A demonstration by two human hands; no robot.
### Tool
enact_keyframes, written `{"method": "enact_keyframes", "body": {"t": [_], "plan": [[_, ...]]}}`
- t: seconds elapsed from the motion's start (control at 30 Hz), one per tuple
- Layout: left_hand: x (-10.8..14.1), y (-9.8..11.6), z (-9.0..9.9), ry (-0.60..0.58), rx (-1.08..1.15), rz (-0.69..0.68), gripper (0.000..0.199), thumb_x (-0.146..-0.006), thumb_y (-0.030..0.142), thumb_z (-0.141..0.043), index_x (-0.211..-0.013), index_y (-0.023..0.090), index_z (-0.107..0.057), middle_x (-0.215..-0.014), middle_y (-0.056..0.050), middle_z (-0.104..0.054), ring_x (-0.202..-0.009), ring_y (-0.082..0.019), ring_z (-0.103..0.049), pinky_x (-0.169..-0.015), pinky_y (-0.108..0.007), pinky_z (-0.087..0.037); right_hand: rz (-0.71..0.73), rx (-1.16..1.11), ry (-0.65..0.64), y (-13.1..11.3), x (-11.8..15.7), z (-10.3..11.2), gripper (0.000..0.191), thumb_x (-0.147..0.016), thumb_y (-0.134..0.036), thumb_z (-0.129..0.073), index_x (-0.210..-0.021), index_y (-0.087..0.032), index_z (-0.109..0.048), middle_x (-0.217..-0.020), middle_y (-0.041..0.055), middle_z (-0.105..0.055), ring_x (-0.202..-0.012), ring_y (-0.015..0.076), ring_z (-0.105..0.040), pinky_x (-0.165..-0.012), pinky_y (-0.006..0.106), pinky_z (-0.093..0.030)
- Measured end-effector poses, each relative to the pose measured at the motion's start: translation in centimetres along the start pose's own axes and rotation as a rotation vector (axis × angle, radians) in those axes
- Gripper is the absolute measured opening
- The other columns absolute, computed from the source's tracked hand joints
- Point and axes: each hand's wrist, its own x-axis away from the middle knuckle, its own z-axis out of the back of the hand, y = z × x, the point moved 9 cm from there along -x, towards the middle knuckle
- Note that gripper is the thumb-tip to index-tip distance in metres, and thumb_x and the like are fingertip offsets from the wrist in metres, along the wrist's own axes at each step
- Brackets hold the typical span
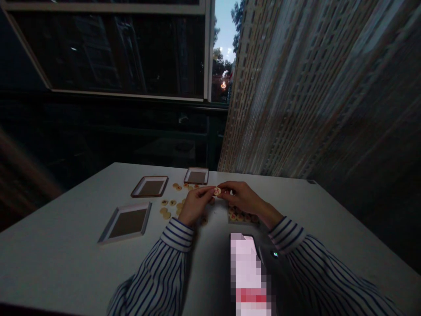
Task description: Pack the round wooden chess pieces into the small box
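A round Chinese chess piece (217,191) with a red character faces me above the table. Both hands pinch it: my left hand (197,202) at its left edge, my right hand (241,196) at its right. Under my right hand stands a box of chess pieces (241,217) set in rows with red characters, partly hidden by the hand. Loose chess pieces (166,215) lie scattered left of and behind my left hand, some plain side up, some showing characters; my left hand and wrist hide part of them.
On the white table (66,228), an open tray or lid (126,223) lies at left, with a brown-rimmed one (149,187) behind it and a third (196,175) at the back. A phone (250,267) with a blurred-out screen is in front of me. A string curtain (263,96) hangs behind.
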Motion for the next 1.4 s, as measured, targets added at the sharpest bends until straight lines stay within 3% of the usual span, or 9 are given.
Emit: {"method": "enact_keyframes", "body": {"t": [0.23,0.63,0.83,1.4], "plan": [[-0.6,0.2,-2.1,-0.028,-0.011,0.02,0.038,-0.068,0.04,-0.063,-0.094,0.013,-0.068,-0.076,-0.006,-0.068,-0.061,-0.011,-0.054,-0.059,-0.023,-0.043,-0.064,0.001,0.014,1.3,1.0,1.5,0.03,-0.081,-0.035,-0.052,-0.103,-0.018,-0.063,-0.091,0.0046,-0.066,-0.078,0.0142,-0.057,-0.07,0.026,-0.042],[-3.2,1.5,-5.2,-0.09,-0.014,0.014,0.031,-0.069,0.035,-0.063,-0.09,0.014,-0.069,-0.088,-0.007,-0.069,-0.066,-0.011,-0.057,-0.065,-0.025,-0.044,-0.108,0.003,0.153,3.3,2.0,4.7,0.028,-0.08,-0.035,-0.052,-0.101,-0.019,-0.063,-0.088,0.0031,-0.067,-0.073,0.0134,-0.056,-0.065,0.025,-0.041],[-4.2,1.5,-6.8,-0.128,-0.068,0.038,0.024,-0.07,0.03,-0.062,-0.088,0.014,-0.068,-0.083,-0.007,-0.069,-0.068,-0.012,-0.058,-0.064,-0.024,-0.045,-0.142,0.009,0.18,4.8,2.7,5.7,0.025,-0.08,-0.031,-0.053,-0.101,-0.02,-0.062,-0.088,0.0029,-0.066,-0.074,0.0141,-0.057,-0.063,0.025,-0.04],[-5.1,-0.7,-7.2,-0.169,-0.13,0.073,0.025,-0.071,0.03,-0.061,-0.088,0.013,-0.067,-0.082,-0.006,-0.068,-0.072,-0.014,-0.059,-0.066,-0.026,-0.046,-0.141,0.184,0.04,6.1,2.3,5.2,0.025,-0.082,-0.036,-0.051,-0.097,-0.02,-0.062,-0.087,0.0025,-0.065,-0.077,0.0138,-0.057,-0.067,0.026,-0.04]]}}
